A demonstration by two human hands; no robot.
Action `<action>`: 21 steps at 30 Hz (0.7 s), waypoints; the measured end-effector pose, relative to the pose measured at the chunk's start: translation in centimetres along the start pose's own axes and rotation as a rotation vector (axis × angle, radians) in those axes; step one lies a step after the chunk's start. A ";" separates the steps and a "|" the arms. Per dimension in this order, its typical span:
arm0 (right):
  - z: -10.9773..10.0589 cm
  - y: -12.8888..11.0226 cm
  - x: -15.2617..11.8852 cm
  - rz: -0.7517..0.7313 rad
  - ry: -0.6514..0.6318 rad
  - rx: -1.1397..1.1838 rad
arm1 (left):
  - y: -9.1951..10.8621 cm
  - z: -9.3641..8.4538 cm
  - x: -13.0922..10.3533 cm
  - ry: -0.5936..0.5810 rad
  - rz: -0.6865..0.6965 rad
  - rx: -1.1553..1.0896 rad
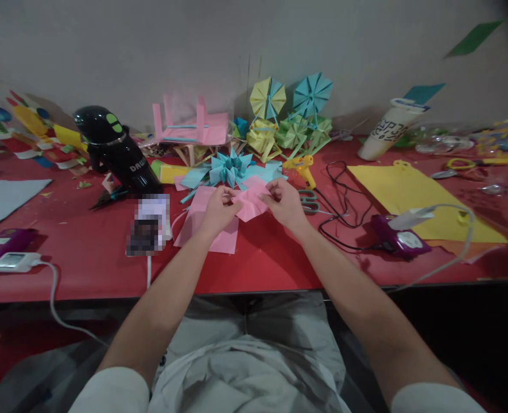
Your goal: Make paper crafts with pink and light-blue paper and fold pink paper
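Between my hands is a pink creased paper (252, 201), fanned out in folds just above the red table. My left hand (221, 209) pinches its left edge. On its right edge, the fingers of my right hand (284, 201) are closed as well. A flat pink sheet (206, 221) lies beneath my left hand. Right behind the held paper sits a blue folded paper flower (230, 168). A yellow glue gun (302, 168) and grey-handled scissors (309, 202) lie just beyond my right hand.
A black bottle (118, 152) and a phone (149, 225) are on the left. Folded paper wheels (311, 96) stand by the wall. To the right are a paper cup (389, 131), yellow sheets (426, 201) and a purple power strip (402, 236) with a black cord (344, 195).
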State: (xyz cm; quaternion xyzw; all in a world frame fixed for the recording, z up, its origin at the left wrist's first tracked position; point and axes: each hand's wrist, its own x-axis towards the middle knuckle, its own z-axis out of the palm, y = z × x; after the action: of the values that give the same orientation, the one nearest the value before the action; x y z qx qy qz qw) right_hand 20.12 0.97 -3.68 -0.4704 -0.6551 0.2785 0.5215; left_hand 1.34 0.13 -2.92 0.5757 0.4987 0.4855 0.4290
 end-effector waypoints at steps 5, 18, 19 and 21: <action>0.1 -0.7 -0.3 -0.038 0.024 -0.060 | -0.4 -0.1 0.4 -0.005 0.051 0.038; 0.2 -0.3 -0.2 -0.012 0.134 -0.008 | -0.7 -0.1 0.7 -0.010 0.092 0.101; 0.2 -0.3 -0.2 -0.013 0.137 -0.016 | -0.6 -0.1 0.6 -0.008 0.086 0.101; 0.2 -0.2 -0.1 -0.012 0.142 -0.031 | -0.4 0.0 0.5 -0.007 0.072 0.096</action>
State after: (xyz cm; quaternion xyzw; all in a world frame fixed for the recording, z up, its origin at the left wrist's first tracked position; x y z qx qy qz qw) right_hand 19.88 0.81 -3.59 -0.4931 -0.6233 0.2311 0.5612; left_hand 1.28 0.65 -3.23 0.6150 0.4988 0.4743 0.3848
